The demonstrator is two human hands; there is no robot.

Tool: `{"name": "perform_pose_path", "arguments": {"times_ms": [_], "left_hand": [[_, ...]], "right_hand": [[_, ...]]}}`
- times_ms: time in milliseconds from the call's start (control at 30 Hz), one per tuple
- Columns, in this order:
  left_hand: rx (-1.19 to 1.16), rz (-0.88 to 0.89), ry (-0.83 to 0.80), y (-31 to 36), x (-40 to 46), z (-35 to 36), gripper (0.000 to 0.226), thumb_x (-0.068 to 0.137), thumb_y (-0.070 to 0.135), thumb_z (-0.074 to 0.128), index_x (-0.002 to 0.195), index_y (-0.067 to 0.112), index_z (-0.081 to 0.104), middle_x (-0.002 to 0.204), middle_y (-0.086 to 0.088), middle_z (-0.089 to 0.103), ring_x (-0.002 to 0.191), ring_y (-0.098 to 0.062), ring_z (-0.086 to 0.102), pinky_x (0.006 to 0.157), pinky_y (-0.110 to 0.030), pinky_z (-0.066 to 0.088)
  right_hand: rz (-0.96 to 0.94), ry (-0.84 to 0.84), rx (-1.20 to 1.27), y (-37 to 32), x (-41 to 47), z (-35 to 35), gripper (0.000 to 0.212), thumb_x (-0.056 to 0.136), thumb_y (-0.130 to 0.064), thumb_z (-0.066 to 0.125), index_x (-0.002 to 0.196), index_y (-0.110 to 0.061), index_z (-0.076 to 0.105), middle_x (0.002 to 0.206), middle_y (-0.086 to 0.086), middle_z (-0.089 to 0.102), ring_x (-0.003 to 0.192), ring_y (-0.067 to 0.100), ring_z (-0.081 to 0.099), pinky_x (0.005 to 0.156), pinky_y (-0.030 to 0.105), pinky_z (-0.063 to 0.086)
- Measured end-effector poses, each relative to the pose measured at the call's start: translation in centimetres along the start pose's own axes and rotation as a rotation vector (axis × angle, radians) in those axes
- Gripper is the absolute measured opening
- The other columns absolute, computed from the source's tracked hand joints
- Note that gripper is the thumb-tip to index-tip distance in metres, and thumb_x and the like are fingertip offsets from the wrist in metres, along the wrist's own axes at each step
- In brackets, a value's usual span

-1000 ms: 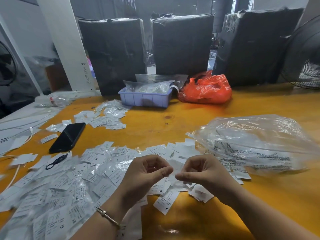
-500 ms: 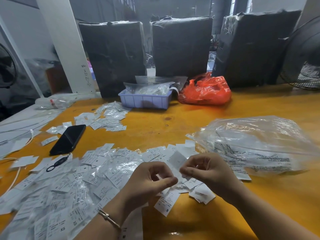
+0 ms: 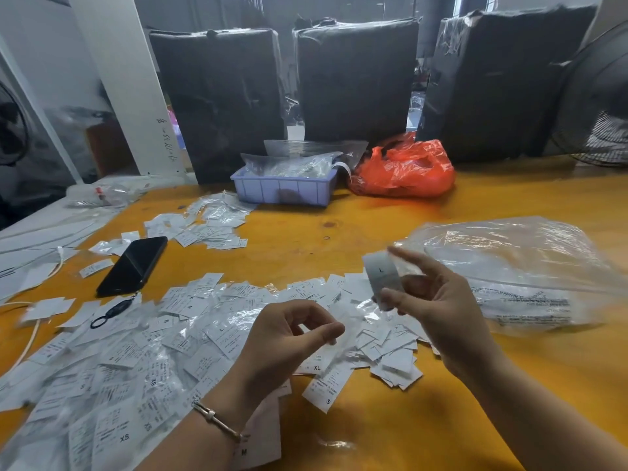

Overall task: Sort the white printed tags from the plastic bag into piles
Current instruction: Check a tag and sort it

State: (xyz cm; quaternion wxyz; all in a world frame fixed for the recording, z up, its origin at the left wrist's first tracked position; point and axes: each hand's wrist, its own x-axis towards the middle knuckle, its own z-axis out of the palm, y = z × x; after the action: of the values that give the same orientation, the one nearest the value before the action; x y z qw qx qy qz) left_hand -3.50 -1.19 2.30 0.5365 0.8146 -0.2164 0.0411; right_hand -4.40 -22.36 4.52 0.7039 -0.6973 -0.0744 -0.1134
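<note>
So the right hand (image 3: 438,300) is up in the middle-right of the frame, pinching a single white tag (image 3: 382,277) marked L between thumb and fingers, a bit blurred. The left hand (image 3: 285,334), lower centre, has thumb and forefinger pinched together on what looks like a scrap of clear wrapper, though it's too smeary to say for sure.

Progress-wise I'd call it early to middling. A huge loose spread of tags (image 3: 142,351) covers the lower left, sizes all mixed (XS, S, M, XL showing), and the plastic bag (image 3: 516,266) at right holds more printed stuff. One smaller pile (image 3: 207,222) sits further back, left of centre, so some sorting seems done, but most is left.

Room to work: the orange table (image 3: 441,419) is bare in the lower right and across the middle band behind the hands. Watch the phone (image 3: 134,265) at left, touching the spread's edge, plus the blue tray (image 3: 282,190) and red bag (image 3: 404,168) at the back.
</note>
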Motion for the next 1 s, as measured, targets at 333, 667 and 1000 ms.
{"name": "perform_pose_path", "arguments": {"times_ms": [333, 667, 1000], "left_hand": [[-0.026, 0.05, 0.059, -0.1, -0.1, -0.1, 0.02, 0.072, 0.036, 0.077, 0.075, 0.016, 0.077, 0.077, 0.002, 0.073, 0.075, -0.013, 0.067, 0.061, -0.034, 0.053], [-0.008, 0.054, 0.069, -0.3, 0.0, 0.0, 0.022, 0.072, 0.038, 0.077, 0.075, 0.016, 0.076, 0.077, 0.005, 0.073, 0.076, -0.012, 0.066, 0.062, -0.033, 0.053], [0.015, 0.056, 0.048, -0.3, 0.0, -0.1, 0.021, 0.072, 0.039, 0.075, 0.075, 0.019, 0.076, 0.076, 0.008, 0.072, 0.076, -0.012, 0.066, 0.062, -0.029, 0.052]], "right_hand": [[-0.105, -0.079, 0.162, -1.1, -0.6, 0.2, 0.007, 0.067, -0.011, 0.079, 0.068, -0.014, 0.073, 0.072, 0.005, 0.07, 0.06, 0.007, 0.058, 0.052, 0.013, 0.043], [-0.222, -0.136, -0.095, -1.2, -1.3, 0.6, 0.01, 0.07, -0.002, 0.076, 0.067, -0.007, 0.069, 0.062, 0.018, 0.062, 0.052, 0.025, 0.051, 0.048, 0.034, 0.036], [-0.115, -0.231, -0.27, -1.1, -0.9, 0.3, 0.014, 0.071, 0.002, 0.075, 0.065, -0.008, 0.067, 0.06, 0.014, 0.06, 0.052, 0.015, 0.05, 0.046, 0.027, 0.035]]}}
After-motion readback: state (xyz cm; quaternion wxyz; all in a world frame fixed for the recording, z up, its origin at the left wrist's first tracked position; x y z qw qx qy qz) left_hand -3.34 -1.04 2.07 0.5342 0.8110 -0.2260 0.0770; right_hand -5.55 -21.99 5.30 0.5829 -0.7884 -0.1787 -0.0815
